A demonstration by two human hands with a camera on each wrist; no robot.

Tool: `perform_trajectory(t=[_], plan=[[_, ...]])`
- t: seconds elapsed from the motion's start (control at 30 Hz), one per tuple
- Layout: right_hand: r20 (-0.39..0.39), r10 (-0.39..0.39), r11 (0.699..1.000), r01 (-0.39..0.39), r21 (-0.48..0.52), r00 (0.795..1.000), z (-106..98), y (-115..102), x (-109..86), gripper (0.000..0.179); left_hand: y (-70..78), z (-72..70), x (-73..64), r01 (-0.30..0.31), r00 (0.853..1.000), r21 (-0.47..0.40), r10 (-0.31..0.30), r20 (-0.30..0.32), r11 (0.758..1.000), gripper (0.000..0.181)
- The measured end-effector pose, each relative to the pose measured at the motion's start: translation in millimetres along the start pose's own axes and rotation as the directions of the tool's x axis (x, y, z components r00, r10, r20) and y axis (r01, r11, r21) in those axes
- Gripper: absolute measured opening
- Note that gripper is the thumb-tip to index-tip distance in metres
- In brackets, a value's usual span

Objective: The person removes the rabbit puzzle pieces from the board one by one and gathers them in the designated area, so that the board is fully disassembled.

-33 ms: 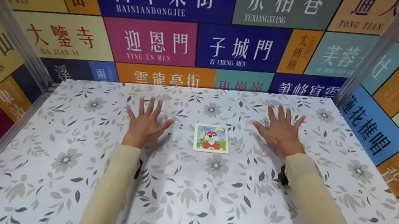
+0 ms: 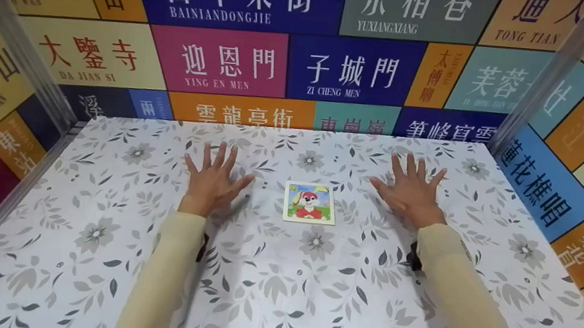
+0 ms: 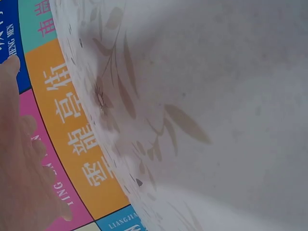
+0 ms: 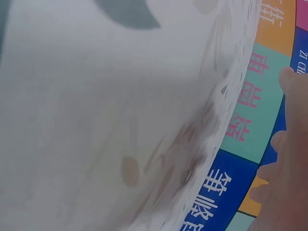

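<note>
A small square picture puzzle (image 2: 310, 203) with a pale border lies flat on the table, showing a red and white cartoon dog. To its left, apart from it, is my left hand (image 2: 213, 180), palm down with fingers spread. My right hand (image 2: 412, 194) is spread in the same way to the right of the puzzle, also apart from it. Neither hand holds anything. The left wrist view has part of the left hand (image 3: 24, 159) at its left edge; the right wrist view catches the right hand (image 4: 293, 159) at its right edge.
The table (image 2: 253, 313) wears a white cover printed with grey flowers and leaves. Behind it and along both sides stand panels (image 2: 215, 62) of coloured blocks with Chinese lettering. Clear upright posts (image 2: 549, 78) stand at the back corners. Dark bands (image 2: 415, 257) show at both wrists.
</note>
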State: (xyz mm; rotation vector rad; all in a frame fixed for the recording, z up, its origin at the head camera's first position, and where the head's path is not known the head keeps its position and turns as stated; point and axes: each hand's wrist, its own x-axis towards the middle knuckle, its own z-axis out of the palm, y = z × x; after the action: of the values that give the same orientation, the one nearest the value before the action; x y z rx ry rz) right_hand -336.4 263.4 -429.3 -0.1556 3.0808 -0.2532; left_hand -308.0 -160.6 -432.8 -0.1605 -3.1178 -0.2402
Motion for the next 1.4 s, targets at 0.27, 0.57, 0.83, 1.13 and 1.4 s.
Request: perform_trajectory(t=[0.27,0.57,0.83,1.13,1.4], plan=[[-0.001,-0.015,1.000,0.015,-0.005,1.000,1,-6,2.1,0.095,11.2,2.8,-2.8,-0.089,0.996,0.020,0.088,0.005,0.996,0.082],[0.010,-0.086,0.996,0.086,-0.005,0.996,5,-25,8.9,0.094,29.3,12.8,-12.6,-0.240,0.970,0.101,0.236,0.055,0.965,0.079],[0.041,-0.128,0.991,0.126,0.045,0.991,5,-49,16.8,0.084,41.9,15.5,-17.2,-0.270,0.955,0.063,0.259,0.142,0.961,0.073],[0.006,-0.199,0.958,0.193,0.213,0.980,15,-80,28.5,0.056,64.6,19.4,-25.4,-0.384,0.916,0.036,0.376,0.139,0.923,0.065],[0.037,-0.223,0.854,0.178,0.488,0.974,26,-103,35.4,0.038,91.9,20.6,-32.7,-0.430,0.897,0.127,0.406,0.175,0.894,0.072]])
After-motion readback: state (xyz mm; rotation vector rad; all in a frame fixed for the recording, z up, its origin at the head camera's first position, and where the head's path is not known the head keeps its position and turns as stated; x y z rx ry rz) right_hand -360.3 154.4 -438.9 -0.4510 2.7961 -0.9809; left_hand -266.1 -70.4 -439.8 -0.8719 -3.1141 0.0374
